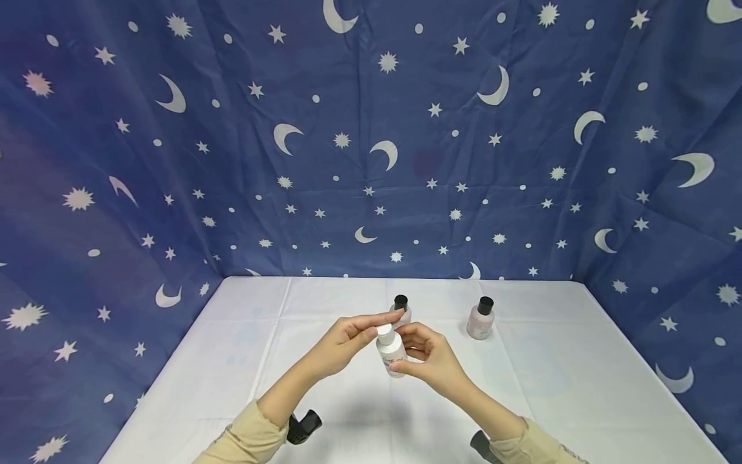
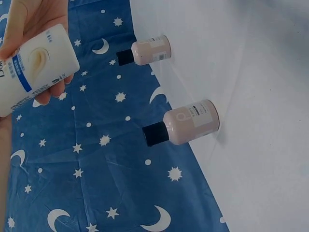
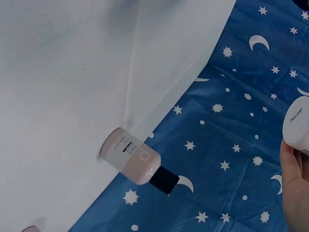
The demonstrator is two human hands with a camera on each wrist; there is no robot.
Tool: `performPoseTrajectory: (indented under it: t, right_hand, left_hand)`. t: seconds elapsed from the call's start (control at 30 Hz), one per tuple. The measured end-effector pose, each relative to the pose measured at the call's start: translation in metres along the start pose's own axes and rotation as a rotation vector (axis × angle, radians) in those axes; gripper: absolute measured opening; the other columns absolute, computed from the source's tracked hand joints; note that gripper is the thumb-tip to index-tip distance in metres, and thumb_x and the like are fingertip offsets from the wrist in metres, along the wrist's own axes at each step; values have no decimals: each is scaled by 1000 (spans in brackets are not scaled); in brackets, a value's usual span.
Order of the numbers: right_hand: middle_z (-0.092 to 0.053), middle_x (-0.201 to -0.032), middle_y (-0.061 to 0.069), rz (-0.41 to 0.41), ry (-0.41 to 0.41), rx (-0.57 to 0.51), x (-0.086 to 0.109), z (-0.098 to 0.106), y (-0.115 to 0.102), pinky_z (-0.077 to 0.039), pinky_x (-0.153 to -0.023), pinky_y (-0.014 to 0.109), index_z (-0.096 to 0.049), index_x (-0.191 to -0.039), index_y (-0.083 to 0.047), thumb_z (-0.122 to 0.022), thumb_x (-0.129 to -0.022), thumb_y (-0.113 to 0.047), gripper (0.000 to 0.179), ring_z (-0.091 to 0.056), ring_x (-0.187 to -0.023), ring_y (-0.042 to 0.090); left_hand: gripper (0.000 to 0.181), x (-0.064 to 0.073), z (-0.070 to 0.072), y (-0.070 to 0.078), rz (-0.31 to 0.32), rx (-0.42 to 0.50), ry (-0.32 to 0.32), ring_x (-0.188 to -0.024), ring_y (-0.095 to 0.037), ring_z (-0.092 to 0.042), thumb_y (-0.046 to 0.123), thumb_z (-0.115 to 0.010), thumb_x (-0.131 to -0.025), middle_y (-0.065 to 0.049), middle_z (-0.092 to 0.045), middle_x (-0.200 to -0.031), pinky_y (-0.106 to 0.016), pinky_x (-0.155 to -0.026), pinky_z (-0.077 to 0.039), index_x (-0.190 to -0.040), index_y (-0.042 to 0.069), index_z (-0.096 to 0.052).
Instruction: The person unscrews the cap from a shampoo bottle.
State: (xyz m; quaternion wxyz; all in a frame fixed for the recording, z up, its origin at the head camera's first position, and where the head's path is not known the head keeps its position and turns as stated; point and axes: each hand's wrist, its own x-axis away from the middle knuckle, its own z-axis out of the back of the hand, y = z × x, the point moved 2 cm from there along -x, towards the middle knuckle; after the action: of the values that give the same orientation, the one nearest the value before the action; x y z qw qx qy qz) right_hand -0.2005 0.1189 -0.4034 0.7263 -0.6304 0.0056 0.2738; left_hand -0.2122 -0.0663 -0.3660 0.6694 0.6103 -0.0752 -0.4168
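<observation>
A small white lotion bottle [image 1: 391, 353] is held above the table, slightly tilted, its white cap [image 1: 385, 331] up. My right hand [image 1: 433, 361] grips its body from the right, thumb across the front. From the left, my left hand [image 1: 343, 345] holds the cap between thumb and fingers. In the left wrist view the bottle [image 2: 41, 67] shows a blue stripe and a cream swirl. Its round base [image 3: 298, 121] faces the right wrist view, with a hand [image 3: 295, 186] beneath it; which hand cannot be told there.
Two pale pink bottles with black caps stand upright on the white-covered table [image 1: 243, 335]. One pink bottle [image 1: 480, 321] is at the right; the other [image 1: 401, 308] is behind the hands, partly hidden. A blue curtain [image 1: 371, 212] with moons and stars encloses the back and sides.
</observation>
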Motion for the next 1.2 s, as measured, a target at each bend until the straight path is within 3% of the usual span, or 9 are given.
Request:
performPoseTrajectory:
  t: [0.2,0.33,0.47,0.6,0.7,0.93,1.03,1.2]
  right_hand:
    - [-62,-109,29,11,9,-19,0,0,-1,-54,-86,19,-54,-113,9,-76,-76,-5,45,-62,-95,-1]
    - [-62,-109,29,15,7,-19,1,-1,0,-54,-86,19,-55,-112,9,-77,-76,-5,45,-62,-95,-1]
    - [-63,-109,28,22,5,-3,0,-1,1,-54,-86,18,-55,-112,8,-77,-76,-5,44,-61,-95,-2]
    - [-64,-107,28,20,5,-7,-1,-2,1,-54,-84,18,-55,-112,7,-77,-76,-6,44,-62,-93,-2]
    - [-63,-107,28,15,-9,-20,-1,-4,1,-55,-84,19,-55,-112,7,-77,-76,-7,45,-62,-92,0]
    - [-63,-110,29,7,-24,-27,-1,-4,1,-55,-85,20,-55,-114,8,-76,-77,-8,46,-63,-92,0]
    - [-62,-111,30,12,-24,-32,-2,-3,0,-55,-85,20,-54,-114,8,-76,-77,-9,46,-63,-91,0]
    - [-62,-109,30,4,-8,-30,-3,0,0,-55,-84,20,-54,-113,9,-77,-77,-10,47,-62,-92,-1]
  left_hand:
    - [41,-1,1,-1,37,65,105,-111,-3,-60,18,-59,-93,-28,-56,-125,-24,-95,-51,-119,-13,-56]
    - [38,-1,1,0,56,49,199,-98,-2,-65,15,-69,-86,-5,-70,-109,-21,-89,-53,-109,-14,-61]
    - [39,-2,0,0,32,27,268,-90,0,-63,16,-74,-81,16,-66,-94,-16,-85,-52,-101,-14,-60]
    - [40,-5,-3,0,13,12,312,-83,-2,-57,16,-77,-78,10,-61,-90,-17,-79,-52,-101,-11,-57]
    - [36,-6,-4,-1,21,-20,327,-85,-2,-55,14,-77,-78,7,-59,-91,-17,-82,-51,-100,-8,-59]
    - [26,-7,-7,-3,18,-54,302,-84,-2,-54,12,-75,-80,9,-58,-88,-17,-80,-49,-91,-6,-60]
    - [29,-9,-7,-3,11,-45,295,-83,-2,-56,14,-75,-80,-1,-62,-88,-19,-79,-50,-94,-6,-60]
    - [49,-10,-5,-4,4,-17,272,-90,-1,-60,18,-75,-81,-27,-61,-97,-19,-89,-51,-118,-6,-52]
